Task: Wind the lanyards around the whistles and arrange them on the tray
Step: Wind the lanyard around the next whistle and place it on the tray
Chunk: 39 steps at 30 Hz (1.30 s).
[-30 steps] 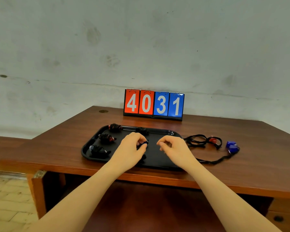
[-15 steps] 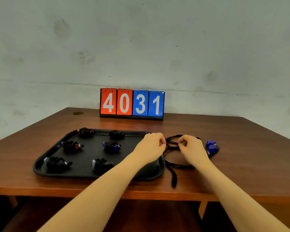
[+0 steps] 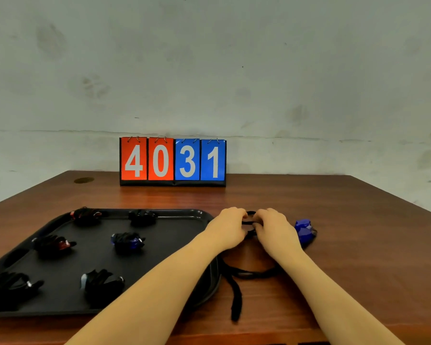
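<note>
A black tray [image 3: 174,214] lies on the left of the wooden table and carries several whistles wound in black lanyards, among them a blue one [image 3: 127,241] near the middle. Right of the tray, my left hand [image 3: 228,229] and my right hand [image 3: 275,229] meet over a tangle of black lanyard [image 3: 249,219], and both pinch its loops. The whistle that belonged to this cord is hidden under my hands. A loose tail of the lanyard [image 3: 235,297] trails toward me. A blue whistle [image 3: 304,230] lies just right of my right hand.
A flip scoreboard [image 3: 172,161] reading 4031 stands at the back of the table against a grey wall. A dark round hole [image 3: 84,180] marks the table's far left. Bare wood [image 3: 371,245] stretches to the right of the blue whistle.
My left hand left the tray and both hands moved right onto the loose lanyard, then closed together on its loops. The view shifted right and closer.
</note>
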Tool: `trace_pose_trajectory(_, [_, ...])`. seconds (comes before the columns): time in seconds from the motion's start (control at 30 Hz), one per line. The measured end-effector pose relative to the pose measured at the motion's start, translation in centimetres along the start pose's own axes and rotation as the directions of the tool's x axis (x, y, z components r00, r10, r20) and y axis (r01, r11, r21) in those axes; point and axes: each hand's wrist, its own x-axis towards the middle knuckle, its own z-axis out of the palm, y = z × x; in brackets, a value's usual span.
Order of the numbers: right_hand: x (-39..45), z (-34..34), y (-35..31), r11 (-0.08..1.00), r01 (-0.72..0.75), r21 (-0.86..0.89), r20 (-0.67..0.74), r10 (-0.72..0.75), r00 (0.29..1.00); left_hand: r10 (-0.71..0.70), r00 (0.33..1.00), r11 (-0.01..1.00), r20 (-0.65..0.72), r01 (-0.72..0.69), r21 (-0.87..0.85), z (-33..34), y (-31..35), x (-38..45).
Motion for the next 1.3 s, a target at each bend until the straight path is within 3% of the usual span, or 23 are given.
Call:
trace_pose_trajectory(0.13, [-0.6,0.0,-0.1,0.969,0.040,0.242,-0.107,-0.015,0.994,-0.012,0.996,0.996,-0.086,0.004,-0.088,0.0,0.0,-0.8])
trace_pose_trajectory(0.23, [-0.8,0.2,-0.2,0.931,0.042,0.363,-0.131,0.007,0.991,-0.006,0.974,0.992,-0.227,-0.023,-0.124,-1.2,0.0,-1.7])
trace_pose_trajectory(0.37, [-0.9,-0.3,-0.8,0.912,0.086,0.401,-0.127,-0.038,0.991,-0.025,0.920,0.978,-0.391,-0.059,-0.202,-4.0,-0.6,-3.6])
trace_pose_trajectory(0.47, [-1.2,-0.4,-1.5,0.880,0.177,0.441,-0.185,-0.104,0.977,-0.052,0.881,0.972,-0.469,-0.064,-0.228,-6.1,-1.6,-4.9])
trace_pose_trajectory(0.53, [-1.4,-0.3,-2.1,0.851,0.206,0.483,-0.153,-0.150,0.977,-0.067,0.865,0.969,-0.498,-0.062,-0.238,-7.1,-2.3,-5.5])
trace_pose_trajectory(0.67, [-1.0,1.0,-3.3,0.925,0.215,0.314,0.051,-0.242,0.969,-0.085,0.833,0.967,-0.546,-0.064,-0.247,-8.8,-3.7,-6.5])
trace_pose_trajectory(0.77, [-0.7,1.5,-3.7,0.969,0.173,0.175,0.171,-0.203,0.964,-0.090,0.803,0.969,-0.589,-0.066,-0.238,-9.7,-4.5,-7.0])
trace_pose_trajectory(0.87, [-0.6,1.3,-4.2,0.983,0.173,0.058,0.172,-0.180,0.968,-0.094,0.809,0.980,-0.581,-0.026,-0.196,-10.3,-5.5,-7.2])
trace_pose_trajectory(1.0, [-0.4,1.0,-4.8,0.981,0.194,-0.028,0.150,-0.187,0.971,-0.090,0.867,0.990,-0.491,0.026,-0.136,-10.2,-6.0,-7.6])
trace_pose_trajectory(1.17, [0.1,0.1,-6.2,0.933,0.157,0.323,0.004,-0.167,0.986,-0.072,0.907,0.994,-0.415,0.032,-0.104,-10.0,-6.7,-8.0])
trace_pose_trajectory(1.3, [0.6,-0.9,-7.7,0.697,0.134,0.704,-0.090,-0.100,0.991,-0.107,0.906,0.985,-0.410,0.042,-0.165,-10.1,-7.6,-7.9])
